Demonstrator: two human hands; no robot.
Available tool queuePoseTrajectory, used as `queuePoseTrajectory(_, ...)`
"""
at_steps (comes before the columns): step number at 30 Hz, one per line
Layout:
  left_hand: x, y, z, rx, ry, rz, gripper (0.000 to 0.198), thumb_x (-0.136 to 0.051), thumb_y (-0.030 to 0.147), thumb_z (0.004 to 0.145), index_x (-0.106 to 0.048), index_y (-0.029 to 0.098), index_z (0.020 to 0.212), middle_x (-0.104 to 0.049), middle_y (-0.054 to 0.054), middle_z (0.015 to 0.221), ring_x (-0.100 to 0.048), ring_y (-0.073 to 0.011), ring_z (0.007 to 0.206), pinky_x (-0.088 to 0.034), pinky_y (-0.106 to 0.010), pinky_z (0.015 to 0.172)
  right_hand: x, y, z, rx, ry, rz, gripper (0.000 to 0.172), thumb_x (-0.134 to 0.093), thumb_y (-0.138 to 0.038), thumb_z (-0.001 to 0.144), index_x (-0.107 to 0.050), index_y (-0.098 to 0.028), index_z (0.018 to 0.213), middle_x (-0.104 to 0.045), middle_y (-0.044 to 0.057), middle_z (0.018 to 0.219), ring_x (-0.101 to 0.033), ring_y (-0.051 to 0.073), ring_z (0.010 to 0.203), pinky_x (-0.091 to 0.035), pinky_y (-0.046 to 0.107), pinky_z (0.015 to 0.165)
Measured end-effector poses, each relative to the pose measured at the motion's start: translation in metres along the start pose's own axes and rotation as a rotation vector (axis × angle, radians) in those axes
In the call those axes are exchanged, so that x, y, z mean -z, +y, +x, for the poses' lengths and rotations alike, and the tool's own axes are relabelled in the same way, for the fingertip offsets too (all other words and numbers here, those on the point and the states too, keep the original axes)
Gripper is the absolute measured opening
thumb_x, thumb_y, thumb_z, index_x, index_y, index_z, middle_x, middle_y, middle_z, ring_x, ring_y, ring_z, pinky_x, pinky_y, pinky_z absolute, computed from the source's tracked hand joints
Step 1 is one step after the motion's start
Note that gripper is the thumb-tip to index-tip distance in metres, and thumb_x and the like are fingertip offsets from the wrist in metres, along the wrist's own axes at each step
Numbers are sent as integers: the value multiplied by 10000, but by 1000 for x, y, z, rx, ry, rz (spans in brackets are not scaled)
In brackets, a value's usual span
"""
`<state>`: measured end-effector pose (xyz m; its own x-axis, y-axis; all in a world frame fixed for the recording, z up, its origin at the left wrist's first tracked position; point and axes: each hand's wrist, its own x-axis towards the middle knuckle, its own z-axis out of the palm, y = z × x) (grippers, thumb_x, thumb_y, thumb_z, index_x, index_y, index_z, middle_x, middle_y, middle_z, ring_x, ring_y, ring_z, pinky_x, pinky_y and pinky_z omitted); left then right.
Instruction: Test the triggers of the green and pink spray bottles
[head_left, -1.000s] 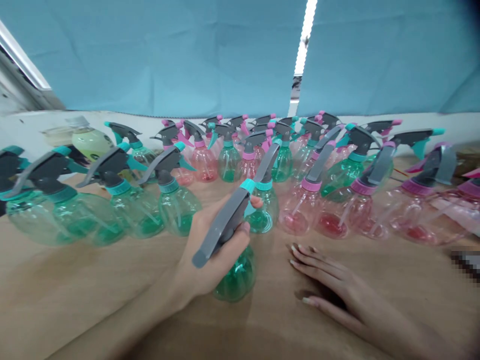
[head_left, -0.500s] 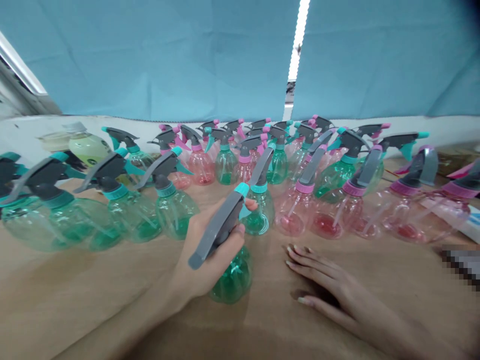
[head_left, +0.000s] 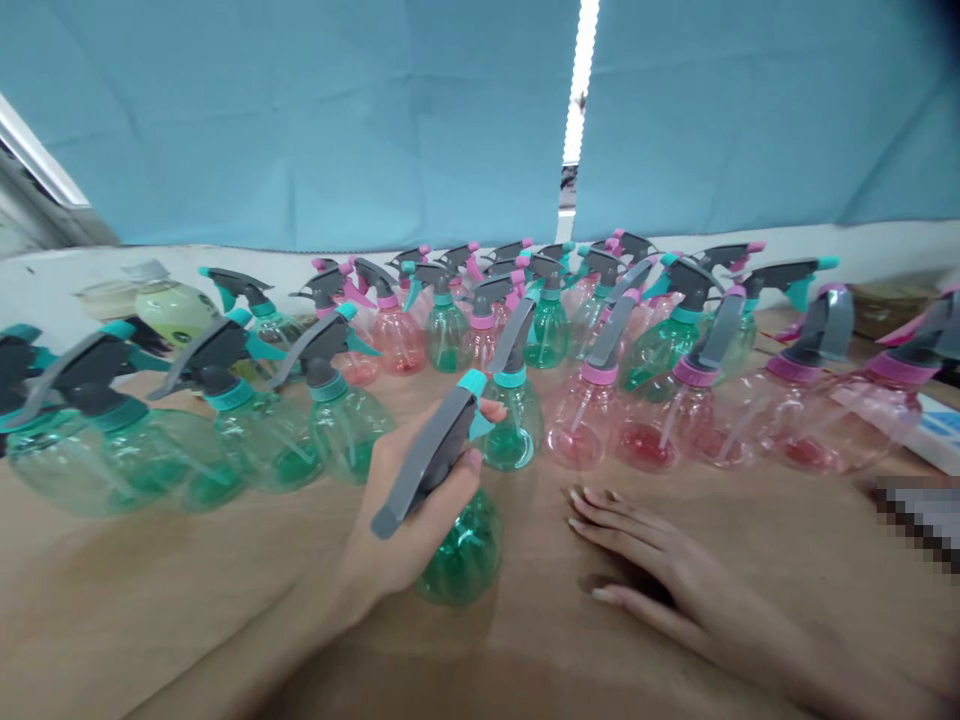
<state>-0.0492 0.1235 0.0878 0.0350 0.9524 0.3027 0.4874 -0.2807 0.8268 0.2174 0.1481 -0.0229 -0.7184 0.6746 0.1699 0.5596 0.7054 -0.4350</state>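
Note:
My left hand point(head_left: 409, 520) is wrapped round the neck of a green spray bottle point(head_left: 459, 548) that stands on the brown table point(head_left: 150, 600). Its grey trigger head point(head_left: 424, 455) with a teal tip sticks out over my fingers. My right hand point(head_left: 645, 560) lies flat on the table just to the right of the bottle, fingers stretched out and holding nothing. Right behind the held bottle stands another green spray bottle point(head_left: 511, 425).
Several green spray bottles point(head_left: 255, 430) stand in a row at the left and several pink ones point(head_left: 675, 420) at the right, with more of both behind. A yellowish bottle point(head_left: 176, 295) sits at the far left. A blue curtain point(head_left: 337, 110) hangs behind.
The view has shifted slightly, so everything sits a little further left. Both hands keep their places, the left still holding the green bottle.

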Motion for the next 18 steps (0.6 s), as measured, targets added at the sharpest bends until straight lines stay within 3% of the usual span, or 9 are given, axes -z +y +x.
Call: queuePoseTrajectory(18, 0, -6, 0, -12, 0, -46, 330, -510, 217, 793, -598, 285, 1103, -402, 69, 540, -418, -139, 484, -405, -281, 532, -1, 2, 0, 2, -7, -5, 540, -529, -400, 926, -371, -299, 1433, -369, 31, 1495, -346, 264, 1365, -326, 501, 1104)
